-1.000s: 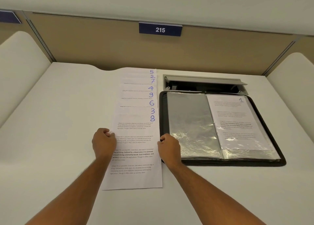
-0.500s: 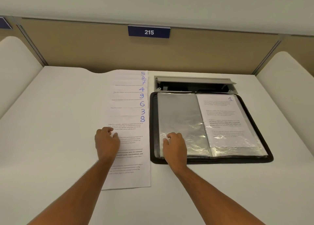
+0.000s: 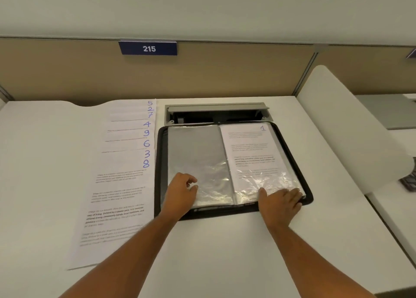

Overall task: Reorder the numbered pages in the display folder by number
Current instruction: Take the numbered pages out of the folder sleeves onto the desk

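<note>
A black display folder [image 3: 301, 176] lies open on the white desk. Its left clear sleeve [image 3: 198, 153] is empty; the right sleeve holds the page marked 1 [image 3: 249, 149]. To the left lies a fanned stack of loose pages [image 3: 126, 162] showing 5, 2, 7, 4, 9, 6, 3, 8 down the right edge. My left hand [image 3: 182, 192] rests on the lower left corner of the empty sleeve, fingers loosely curled. My right hand [image 3: 279, 201] lies flat on the bottom edge of the right sleeve, fingers straight.
An open cable hatch [image 3: 216, 114] sits in the desk just behind the folder. A tan partition with a blue 215 sign [image 3: 148, 48] closes the back. White curved dividers [image 3: 351, 126] stand at the right; a dark object [image 3: 408, 181] peeks past it.
My left hand left the loose pages and moved right onto the folder's left sleeve. My right hand moved from the left sleeve across to the bottom of the right sleeve.
</note>
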{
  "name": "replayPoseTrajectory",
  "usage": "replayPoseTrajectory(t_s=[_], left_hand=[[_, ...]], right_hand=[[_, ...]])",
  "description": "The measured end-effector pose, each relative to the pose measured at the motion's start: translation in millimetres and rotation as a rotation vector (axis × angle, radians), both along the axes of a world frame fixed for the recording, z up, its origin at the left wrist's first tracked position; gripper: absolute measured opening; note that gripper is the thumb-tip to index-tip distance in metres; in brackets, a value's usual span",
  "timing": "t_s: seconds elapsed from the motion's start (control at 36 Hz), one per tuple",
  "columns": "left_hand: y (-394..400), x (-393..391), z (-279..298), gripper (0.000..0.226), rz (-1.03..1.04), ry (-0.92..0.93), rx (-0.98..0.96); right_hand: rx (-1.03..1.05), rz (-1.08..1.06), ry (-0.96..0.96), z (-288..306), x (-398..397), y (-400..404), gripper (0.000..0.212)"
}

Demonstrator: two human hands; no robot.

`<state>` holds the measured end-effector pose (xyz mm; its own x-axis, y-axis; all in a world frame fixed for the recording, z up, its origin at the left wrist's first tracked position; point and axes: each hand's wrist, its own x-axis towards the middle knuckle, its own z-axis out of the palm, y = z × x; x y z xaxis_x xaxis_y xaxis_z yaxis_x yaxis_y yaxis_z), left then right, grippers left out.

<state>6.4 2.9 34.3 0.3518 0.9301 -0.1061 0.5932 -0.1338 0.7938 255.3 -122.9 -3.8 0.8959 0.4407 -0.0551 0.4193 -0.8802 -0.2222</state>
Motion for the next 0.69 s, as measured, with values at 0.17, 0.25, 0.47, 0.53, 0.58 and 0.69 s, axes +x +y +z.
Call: replayPoseTrajectory(t_s=[0.17,0.25,0.47,0.53,0.58,0.69], left_hand=[[-8,28,0,0.012,-0.023,-0.003,-0.063],[-7,36,3,0.017,-0.005,-0.027,-0.084],[-6,53,25,0.053,0.107,-0.175,-0.125],[-6,53,30,0.065,0.151,-0.21,-0.132],[-4,52,33,0.07,0.206,-0.232,-0.126],[4,45,32,0.07,0.297,-0.177,-0.098]], right_hand=[[0.034,0.195,-0.058,-8,4,1,0.05],[0.118,0.251,-0.055,-1,-3,10,0.04],[0.473,0.734,0.15,12,-58,34,0.05],[0.46,0.902,0.138,13,-74,37,0.054],[0.421,1.069,0.139,18,-88,38,0.054],[0.46,1.257,0.211,31,-98,34,0.049]])
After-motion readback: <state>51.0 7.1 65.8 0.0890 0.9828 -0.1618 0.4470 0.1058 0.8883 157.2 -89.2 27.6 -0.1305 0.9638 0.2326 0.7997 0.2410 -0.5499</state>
